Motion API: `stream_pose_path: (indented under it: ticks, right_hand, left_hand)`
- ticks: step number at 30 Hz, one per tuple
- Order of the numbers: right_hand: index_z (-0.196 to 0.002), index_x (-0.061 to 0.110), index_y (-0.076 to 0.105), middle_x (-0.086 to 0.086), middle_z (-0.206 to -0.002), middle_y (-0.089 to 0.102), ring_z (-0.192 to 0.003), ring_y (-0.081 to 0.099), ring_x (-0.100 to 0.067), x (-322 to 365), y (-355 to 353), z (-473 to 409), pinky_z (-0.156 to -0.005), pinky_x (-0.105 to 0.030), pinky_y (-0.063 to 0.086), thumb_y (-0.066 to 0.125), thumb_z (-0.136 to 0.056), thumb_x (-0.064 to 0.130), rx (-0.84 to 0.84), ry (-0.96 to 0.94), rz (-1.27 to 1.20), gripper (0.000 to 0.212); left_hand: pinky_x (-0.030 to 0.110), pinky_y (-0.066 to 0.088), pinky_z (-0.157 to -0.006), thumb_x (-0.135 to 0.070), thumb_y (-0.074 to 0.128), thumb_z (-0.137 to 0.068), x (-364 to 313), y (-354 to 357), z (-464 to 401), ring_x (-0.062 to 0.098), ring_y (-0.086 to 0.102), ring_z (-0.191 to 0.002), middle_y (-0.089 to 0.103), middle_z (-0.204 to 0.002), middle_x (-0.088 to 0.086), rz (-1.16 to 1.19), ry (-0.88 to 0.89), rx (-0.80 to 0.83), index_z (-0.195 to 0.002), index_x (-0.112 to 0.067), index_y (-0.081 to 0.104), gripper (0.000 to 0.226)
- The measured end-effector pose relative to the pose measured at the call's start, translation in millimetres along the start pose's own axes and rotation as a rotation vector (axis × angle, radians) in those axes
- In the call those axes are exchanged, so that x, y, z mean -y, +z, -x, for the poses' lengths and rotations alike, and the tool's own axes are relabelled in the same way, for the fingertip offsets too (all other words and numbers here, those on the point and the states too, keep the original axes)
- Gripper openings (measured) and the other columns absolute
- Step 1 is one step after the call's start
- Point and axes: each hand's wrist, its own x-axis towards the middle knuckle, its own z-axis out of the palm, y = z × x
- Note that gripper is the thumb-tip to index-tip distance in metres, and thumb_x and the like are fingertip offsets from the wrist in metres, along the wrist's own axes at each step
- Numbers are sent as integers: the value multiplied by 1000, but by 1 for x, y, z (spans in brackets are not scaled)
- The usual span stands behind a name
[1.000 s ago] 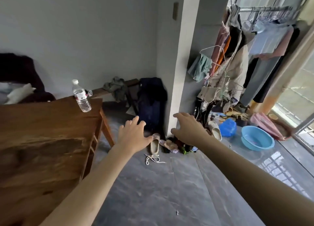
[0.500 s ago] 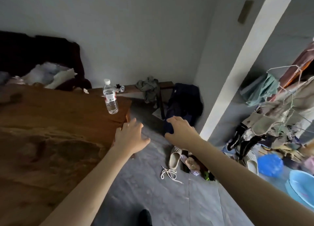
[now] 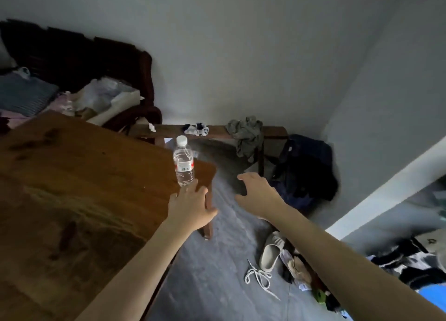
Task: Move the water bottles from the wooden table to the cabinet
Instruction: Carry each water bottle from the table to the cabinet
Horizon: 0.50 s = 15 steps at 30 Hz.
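Clear water bottle (image 3: 184, 166), white cap, red-and-white label unreadable, upright at table (image 3: 72, 175) corner, left hand (image 3: 190, 206) fingers spread beside its base, right hand (image 3: 259, 196) fingers loosely spread, empty

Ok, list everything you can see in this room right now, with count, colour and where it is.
water bottle: one, clear with white cap, upright near the table's far corner
wooden table: one, brown, left
bench: one, dark brown, against the far wall
grey cloth: one, draped over the bench
socks: small white and dark bundle, on the bench
dark clothes: navy heap, floor by the corner
shoe: one, beige, on the floor
shoelace: one, white, beside the shoe
left hand: open, fingers just short of the bottle
right hand: open, over the floor
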Motion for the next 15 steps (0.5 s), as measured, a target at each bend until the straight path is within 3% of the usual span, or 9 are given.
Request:
stream_pose_path:
  ticks: [4, 8, 12, 15]
  right_hand:
    - [-142, 21, 42, -6, -148, 41, -132, 43, -28, 17, 19, -49, -107, -46, 40, 55, -93, 31, 75, -62, -13, 52]
    - [-130, 22, 52, -4, -137, 52, -122, 52, -22, 21, 38, -102, -98, -39, 47, 59, -90, 34, 138, -99, -18, 43]
    - [-143, 23, 44, -3, -150, 44, -134, 45, -22, 15, 45, -156, -106, -39, 41, 61, -87, 39, 176, -143, -95, 61]
    - [-143, 26, 43, -2, -150, 44, -130, 49, -21, 9, 49, -187, -102, -41, 47, 59, -83, 42, 235, -153, -121, 64]
  left_hand:
    - [47, 41, -108, -67, 52, -92, 18, 7, -21, 26, 45, -138, 41, -155, -1, 19, -101, 13, -142, -28, 48, 63]
    - [52, 37, -112, -64, 55, -92, 37, 14, -42, 28, 38, -145, 33, -162, 0, 55, -227, 104, -147, -28, 44, 66]
    - [51, 36, -114, -63, 53, -94, 53, 12, -68, 28, 36, -148, 32, -164, 1, 71, -386, 155, -149, -28, 42, 66]
    - [50, 37, -112, -61, 56, -94, 60, 10, -85, 27, 38, -146, 35, -162, 0, 140, -486, 178, -150, -29, 42, 66]
